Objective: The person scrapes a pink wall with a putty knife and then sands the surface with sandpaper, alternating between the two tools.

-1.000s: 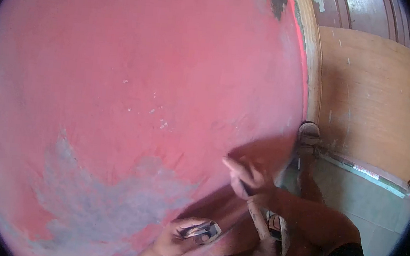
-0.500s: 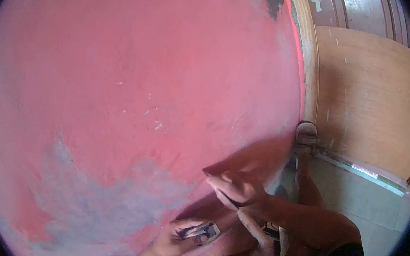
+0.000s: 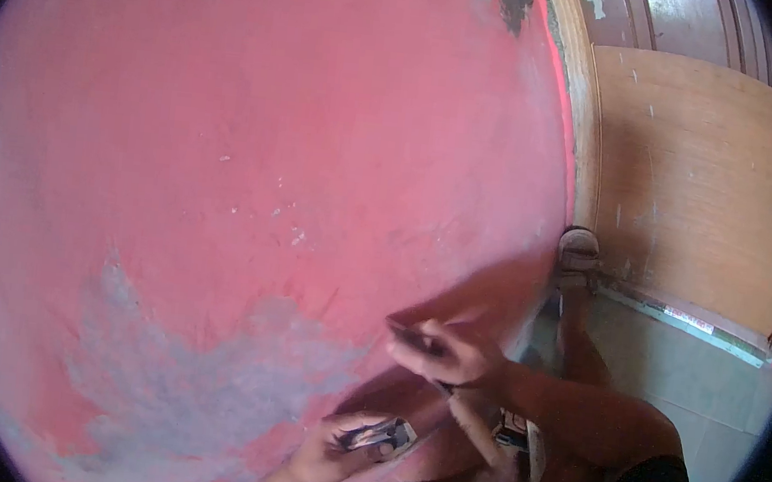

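Note:
My right hand (image 3: pixel 454 354) is closed around a thin, dark, flat piece (image 3: pixel 416 339), whose pointed end lies close to the pink wall surface (image 3: pixel 258 117). Lower down, my left hand (image 3: pixel 324 449) grips a small dark-and-pale object (image 3: pixel 381 438); I cannot tell its kind. Grey bare patches (image 3: pixel 196 381) spread over the pink surface to the left of my hands. Between and below the hands, a finger-like shape (image 3: pixel 480 427) shows beside a boxy dark-and-pale thing (image 3: pixel 514 435), partly behind my right forearm.
A wooden strip (image 3: pixel 585 102) borders the pink surface on the right, alongside a scratched wooden panel (image 3: pixel 698 187). A foot in a sandal (image 3: pixel 578 250) shows near the panel's lower corner. Grey tiles (image 3: pixel 715 394) lie beyond my right arm, and a dark patch (image 3: pixel 511 0) marks the top edge.
My right hand has turned at the wrist, so the dark flat piece now shows over its fingers. My left hand stays almost where it was.

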### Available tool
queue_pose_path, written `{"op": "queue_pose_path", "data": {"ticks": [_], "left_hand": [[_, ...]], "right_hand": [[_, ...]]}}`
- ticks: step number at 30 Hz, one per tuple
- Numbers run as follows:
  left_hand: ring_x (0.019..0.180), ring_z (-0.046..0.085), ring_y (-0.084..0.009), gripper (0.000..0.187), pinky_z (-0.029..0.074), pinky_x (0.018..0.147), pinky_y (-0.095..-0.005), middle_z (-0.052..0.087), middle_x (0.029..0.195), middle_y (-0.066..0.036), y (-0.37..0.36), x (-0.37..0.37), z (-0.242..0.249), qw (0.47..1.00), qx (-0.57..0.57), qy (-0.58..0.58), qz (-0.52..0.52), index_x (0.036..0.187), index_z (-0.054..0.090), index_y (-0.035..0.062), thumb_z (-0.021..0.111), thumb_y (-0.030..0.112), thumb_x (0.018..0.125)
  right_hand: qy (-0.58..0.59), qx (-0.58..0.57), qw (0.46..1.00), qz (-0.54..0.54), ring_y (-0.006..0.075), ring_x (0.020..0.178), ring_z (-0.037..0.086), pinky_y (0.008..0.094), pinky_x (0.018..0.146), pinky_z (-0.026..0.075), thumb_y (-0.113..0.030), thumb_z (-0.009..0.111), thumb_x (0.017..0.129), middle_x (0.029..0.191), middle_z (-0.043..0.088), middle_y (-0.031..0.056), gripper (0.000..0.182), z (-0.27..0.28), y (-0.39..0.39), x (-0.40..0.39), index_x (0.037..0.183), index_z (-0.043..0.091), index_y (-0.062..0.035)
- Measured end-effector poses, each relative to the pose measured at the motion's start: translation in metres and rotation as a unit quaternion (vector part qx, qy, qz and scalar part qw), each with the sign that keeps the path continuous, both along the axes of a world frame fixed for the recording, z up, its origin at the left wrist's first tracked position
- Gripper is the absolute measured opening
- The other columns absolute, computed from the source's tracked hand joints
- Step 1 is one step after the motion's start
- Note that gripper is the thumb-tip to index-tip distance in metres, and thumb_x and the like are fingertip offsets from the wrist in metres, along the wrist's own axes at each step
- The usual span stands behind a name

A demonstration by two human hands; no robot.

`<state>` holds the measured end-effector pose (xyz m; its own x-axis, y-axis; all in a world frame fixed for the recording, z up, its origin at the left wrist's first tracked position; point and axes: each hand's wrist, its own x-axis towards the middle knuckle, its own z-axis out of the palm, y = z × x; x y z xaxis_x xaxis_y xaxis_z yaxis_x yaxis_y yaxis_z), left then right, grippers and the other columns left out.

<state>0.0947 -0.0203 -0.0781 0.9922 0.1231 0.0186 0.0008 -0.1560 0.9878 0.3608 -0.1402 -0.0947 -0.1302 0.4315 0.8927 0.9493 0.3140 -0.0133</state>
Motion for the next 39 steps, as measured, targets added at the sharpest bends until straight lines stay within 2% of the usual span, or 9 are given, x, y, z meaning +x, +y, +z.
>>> {"op": "queue_pose_path", "data": {"ticks": [5,10,13,18,23,26,31,34,39], "left_hand": [[0.112,0.063,-0.0110,0.039,0.051,0.101,-0.0298,0.070,0.125,-0.005,-0.002,-0.001,0.002,1.000,0.020,-0.006,0.020,0.136,0.062,-0.0014,0.071,0.003,0.099],[0.113,0.063,-0.0109,0.040,0.051,0.101,-0.0296,0.070,0.125,-0.005,-0.002,0.002,0.001,1.000,-0.008,-0.017,-0.009,0.137,0.062,-0.0015,0.072,0.003,0.098],[0.112,0.063,-0.0108,0.040,0.051,0.101,-0.0296,0.070,0.125,-0.005,-0.003,0.001,-0.001,1.000,-0.012,0.006,0.001,0.137,0.062,-0.0016,0.072,0.004,0.098],[0.111,0.063,-0.0106,0.039,0.051,0.100,-0.0296,0.071,0.124,-0.005,-0.004,-0.002,0.002,1.000,0.000,0.000,0.024,0.136,0.063,-0.0017,0.072,0.004,0.098],[0.111,0.064,-0.0105,0.037,0.052,0.099,-0.0296,0.071,0.122,-0.005,-0.003,0.002,0.003,1.000,0.005,-0.018,0.006,0.134,0.064,-0.0019,0.072,0.003,0.098],[0.110,0.064,-0.0107,0.037,0.052,0.098,-0.0293,0.071,0.122,-0.005,-0.003,0.001,0.002,1.000,0.012,0.004,0.010,0.134,0.064,-0.0019,0.073,0.004,0.098],[0.111,0.064,-0.0113,0.039,0.052,0.099,-0.0295,0.071,0.122,-0.006,-0.003,-0.001,0.006,1.000,-0.007,-0.006,0.019,0.135,0.064,-0.0018,0.073,0.003,0.097],[0.112,0.064,-0.0120,0.039,0.053,0.100,-0.0305,0.071,0.124,-0.006,-0.006,0.002,0.007,1.000,-0.017,-0.019,0.005,0.136,0.063,-0.0014,0.072,0.002,0.098],[0.114,0.065,-0.0124,0.040,0.053,0.100,-0.0312,0.071,0.125,-0.006,-0.008,0.000,0.011,1.000,-0.009,-0.012,0.006,0.137,0.062,-0.0011,0.071,0.001,0.098]], "right_hand": [[0.100,-0.003,0.993,-0.067,0.0163,0.072,0.068,0.0287,0.062,0.056,0.005,0.075,0.086,0.097,0.069,0.0085,0.041,0.005,-0.023,0.018,0.126,0.071,-0.0054],[0.013,0.014,1.000,-0.017,0.0156,0.067,0.066,0.0304,0.056,0.056,-0.004,0.072,0.086,0.095,0.065,0.0071,0.056,0.015,-0.017,-0.017,0.141,0.064,-0.0126],[-0.093,0.008,0.992,-0.079,0.0158,0.071,0.069,0.0294,0.058,0.060,-0.010,0.070,0.087,0.097,0.068,0.0062,0.047,0.022,-0.021,-0.024,0.134,0.071,-0.0132],[-0.052,0.051,0.976,-0.206,0.0248,0.070,0.066,0.0382,0.059,0.056,-0.002,0.062,0.085,0.095,0.068,0.0099,0.041,0.016,-0.023,0.016,0.126,0.067,-0.0013],[-0.075,0.042,0.985,-0.150,0.0270,0.083,0.069,0.0404,0.070,0.059,-0.004,0.062,0.085,0.114,0.070,0.0131,0.049,0.015,-0.020,-0.009,0.134,0.066,-0.0093],[-0.123,0.027,0.982,-0.137,0.0269,0.096,0.070,0.0397,0.084,0.060,-0.021,0.068,0.085,0.115,0.067,0.0132,0.055,0.025,-0.022,-0.020,0.140,0.064,-0.0150],[0.061,0.040,0.985,-0.157,0.0298,0.111,0.069,0.0403,0.096,0.059,-0.018,0.061,0.091,0.141,0.058,0.0219,0.044,0.013,-0.015,0.002,0.134,0.066,-0.0120],[-0.045,0.026,0.997,-0.065,0.0285,0.108,0.071,0.0389,0.093,0.060,-0.020,0.059,0.095,0.141,0.060,0.0205,0.037,0.025,-0.017,-0.023,0.130,0.067,-0.0132],[-0.106,0.081,0.977,-0.164,0.0257,0.100,0.073,0.0363,0.086,0.062,-0.024,0.061,0.090,0.137,0.065,0.0175,0.037,0.014,-0.009,-0.017,0.124,0.069,-0.0140]]}}
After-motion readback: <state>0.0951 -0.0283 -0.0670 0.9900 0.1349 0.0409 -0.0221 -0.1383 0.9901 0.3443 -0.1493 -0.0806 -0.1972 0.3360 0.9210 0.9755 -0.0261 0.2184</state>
